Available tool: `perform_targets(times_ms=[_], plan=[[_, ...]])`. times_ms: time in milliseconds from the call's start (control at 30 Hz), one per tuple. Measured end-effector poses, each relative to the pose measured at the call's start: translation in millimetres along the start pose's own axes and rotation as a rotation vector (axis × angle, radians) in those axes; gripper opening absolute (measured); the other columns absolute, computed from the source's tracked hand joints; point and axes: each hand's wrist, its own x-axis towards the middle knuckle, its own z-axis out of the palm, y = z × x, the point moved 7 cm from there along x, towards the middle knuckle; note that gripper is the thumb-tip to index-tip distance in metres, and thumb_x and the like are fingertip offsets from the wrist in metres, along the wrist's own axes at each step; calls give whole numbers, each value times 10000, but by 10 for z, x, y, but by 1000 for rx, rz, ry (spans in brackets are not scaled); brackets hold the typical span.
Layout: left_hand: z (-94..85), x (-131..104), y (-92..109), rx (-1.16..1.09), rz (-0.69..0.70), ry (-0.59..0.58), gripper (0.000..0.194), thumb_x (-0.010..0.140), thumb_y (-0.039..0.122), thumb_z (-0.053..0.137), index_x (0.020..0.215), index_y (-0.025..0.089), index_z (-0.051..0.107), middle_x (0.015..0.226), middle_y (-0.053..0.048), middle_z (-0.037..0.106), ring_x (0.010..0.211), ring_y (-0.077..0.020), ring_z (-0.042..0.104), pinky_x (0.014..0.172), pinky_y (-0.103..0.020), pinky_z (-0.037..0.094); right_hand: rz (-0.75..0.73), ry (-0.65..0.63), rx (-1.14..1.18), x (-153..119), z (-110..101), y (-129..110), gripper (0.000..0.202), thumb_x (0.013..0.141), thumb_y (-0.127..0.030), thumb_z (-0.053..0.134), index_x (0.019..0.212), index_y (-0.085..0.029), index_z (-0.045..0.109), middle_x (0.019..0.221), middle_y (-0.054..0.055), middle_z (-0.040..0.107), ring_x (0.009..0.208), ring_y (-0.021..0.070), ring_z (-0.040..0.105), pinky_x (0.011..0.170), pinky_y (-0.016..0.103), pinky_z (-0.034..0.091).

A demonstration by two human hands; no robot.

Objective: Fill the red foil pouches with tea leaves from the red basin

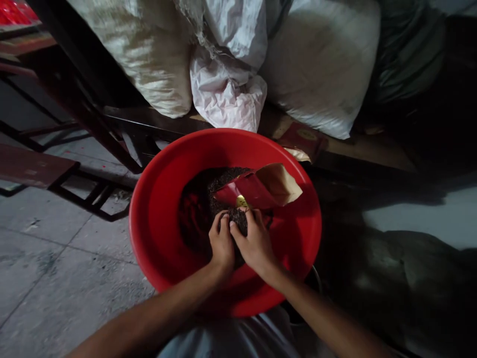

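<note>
Inside a large red plastic basin (149,199) lies a heap of dark, loose dried leaves (226,178) that look like tea. My left hand (222,243) and my right hand (257,243) are cupped together over the heap, with a clump of the leaves (239,220) between their curled fingers. Just beyond the fingertips a dark red paper bag (257,191) with a gold label rests on its side, its cream-lined mouth open toward the right. The undersides of both hands are hidden.
Full white woven sacks (324,64) stand behind the basin on a low wooden bench (387,149). Another red packet (303,136) lies there. A brown wooden stool (33,166) is at left on the grey tiled floor (74,278). The right side is in deep shadow.
</note>
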Motion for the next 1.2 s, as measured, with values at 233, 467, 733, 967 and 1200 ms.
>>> perform_targets(times_ms=[233,467,733,967,1200], plan=[[508,-374,1370,15,449,-210,225,1019,355,472,1124,245,638,1135,-25,715,1076,-177,665,1014,-325,549,-379,518,-35,-72,-1158,-864,378,946,-371,590,1300,-238,592,1270,157,601,1232,326,593,1084,534,502],[1441,-41,1472,291,636,-444,199,1007,280,554,1184,242,635,1108,-56,662,1096,-213,613,1042,-398,517,-176,597,164,713,-1366,142,367,1018,-428,396,1207,-198,609,1173,135,692,1052,247,686,934,420,576],[1343,385,1486,619,831,-577,177,906,211,588,993,140,725,989,-83,693,881,-184,630,852,-312,509,-174,177,274,1074,-1003,124,371,1007,-402,391,1119,-223,696,1127,78,752,1059,206,700,965,348,562],[932,687,1554,894,913,-852,281,979,378,568,1029,189,770,915,-46,758,750,-148,665,753,-257,490,-718,2,-362,878,-1046,-164,266,885,-332,703,1123,-218,738,1532,108,525,1434,341,423,1188,588,400],[658,750,1704,1349,1273,-820,192,953,175,560,996,194,747,1038,-90,754,949,-220,707,858,-324,525,-617,75,-370,1184,-1050,29,107,909,-218,637,852,-213,727,960,64,718,934,229,669,879,403,551]])
